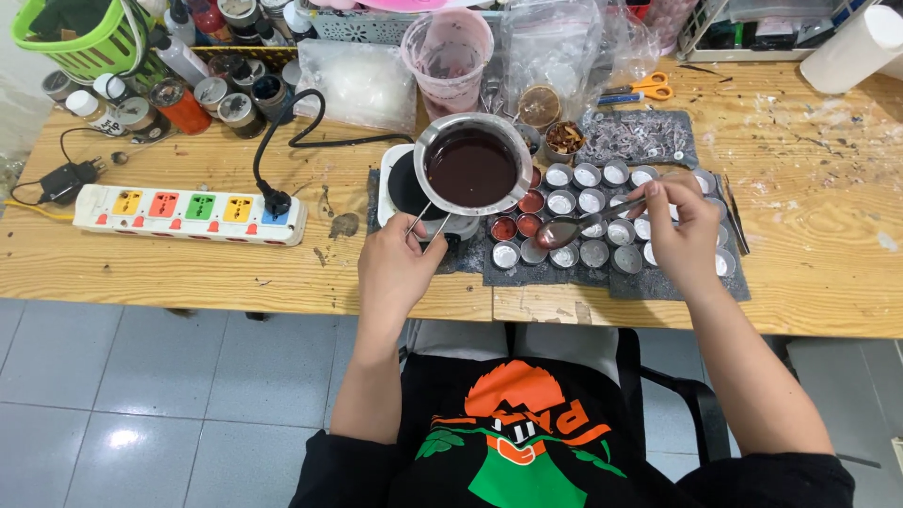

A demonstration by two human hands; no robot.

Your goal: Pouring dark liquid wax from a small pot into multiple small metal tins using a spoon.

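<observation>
Presently, your left hand (400, 266) sits at the centre of the frame, fingers closed around the wire handle of a small metal pot (473, 169) filled with dark reddish-brown liquid. The pot rests over a small white hot plate (400, 188) just above that hand. Your right hand (685, 230), right of centre, is pinched shut on the handle of a metal spoon (576, 227); the spoon's bowl points left and hovers above the rows of small round metal cups (585, 202). Those cups stand on a dark grey mat (658, 282) on the wooden tabletop (188, 263). A few cups nearest the pot hold red fill; the others look pale or empty, though their contents cannot be told exactly. At left of the frame lies a white power strip (188, 213) with coloured sockets, a black plug seated at its right end. At upper left stands a green basket (80, 38) beside several jars and bottles. A pink plastic jug (448, 58) stands above the pot, and orange-handled scissors (649, 89) lie at upper right.
</observation>
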